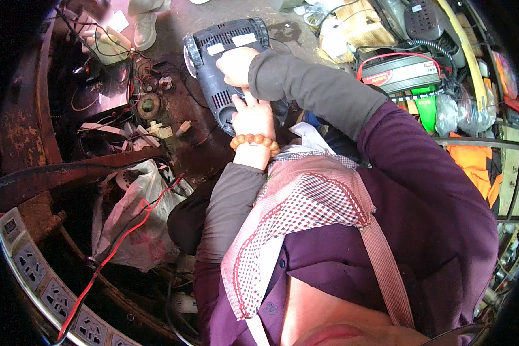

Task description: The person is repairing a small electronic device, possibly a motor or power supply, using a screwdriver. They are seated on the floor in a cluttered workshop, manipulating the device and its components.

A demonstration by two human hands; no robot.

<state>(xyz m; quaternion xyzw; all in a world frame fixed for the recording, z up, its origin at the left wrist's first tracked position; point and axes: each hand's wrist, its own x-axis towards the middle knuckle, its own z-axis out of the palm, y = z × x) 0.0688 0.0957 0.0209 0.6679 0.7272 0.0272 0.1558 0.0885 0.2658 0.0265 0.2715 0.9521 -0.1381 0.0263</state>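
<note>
A dark grey plastic housing (218,95) with slotted vents and a wheel at each far corner lies in front of me; it looks like a canister vacuum cleaner body. My right hand (236,66) rests over its middle, fingers curled closed. Whatever it may hold is hidden under it. Nearer to me, my left hand (252,120), with a beaded bracelet (254,140) at the wrist, touches the housing's near part. Its visible fingers are stretched out and apart, just below the right hand. Two white labels show on the housing's far part.
A plastic bag (135,225) stands at the left, crossed by a red wire (112,254). A socket strip (55,297) runs along the lower left. Loose parts and cables clutter the far left. At the right is a silver boxy device (401,73) with a red handle.
</note>
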